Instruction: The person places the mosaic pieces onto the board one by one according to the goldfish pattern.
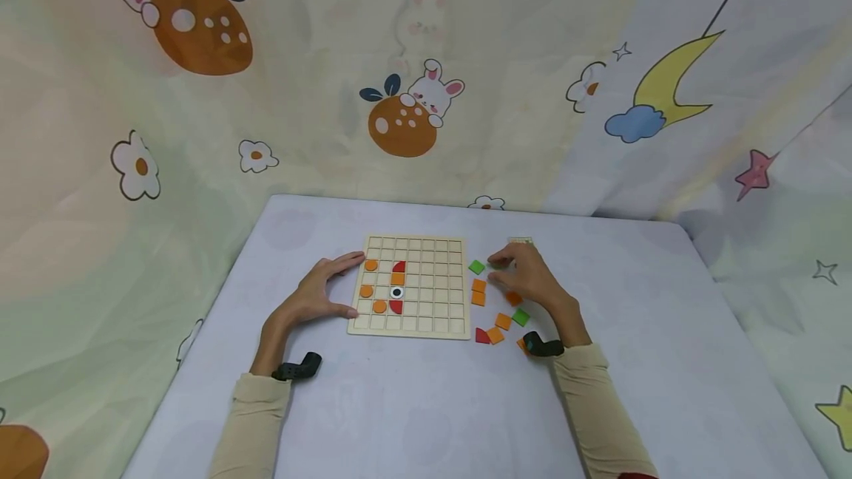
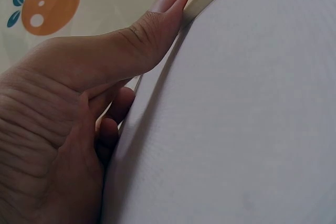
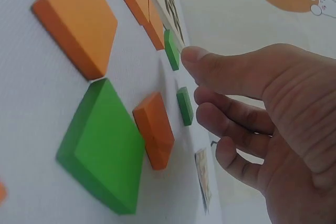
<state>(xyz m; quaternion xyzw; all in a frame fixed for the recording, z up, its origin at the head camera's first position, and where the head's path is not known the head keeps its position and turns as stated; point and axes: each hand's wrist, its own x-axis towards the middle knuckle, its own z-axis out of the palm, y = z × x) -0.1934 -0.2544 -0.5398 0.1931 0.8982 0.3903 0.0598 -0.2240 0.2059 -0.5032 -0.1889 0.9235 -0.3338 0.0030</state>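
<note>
A pale wooden grid board [image 1: 435,301] lies on the table. My left hand [image 1: 313,294] rests at its left side, thumb near the lower corner and fingers higher up the edge. On the board sit several orange discs [image 1: 379,307], two red quarter-round pieces [image 1: 399,267], an orange square [image 1: 397,279] and a white eye piece [image 1: 396,293]. Right of the board, my right hand [image 1: 529,272] hovers over loose tiles, thumb and fingers apart and holding nothing. Nearest its fingertips in the right wrist view are two small green tiles, one [image 3: 185,106] below the other [image 3: 171,50].
Orange square tiles [image 1: 503,321], another green tile [image 1: 521,317] and a red quarter-round tile [image 1: 482,335] lie scattered right of the board. Behind the right hand is a small patterned card [image 1: 521,240], partly hidden. A printed curtain [image 1: 319,94] hangs behind the white-covered table [image 1: 399,405].
</note>
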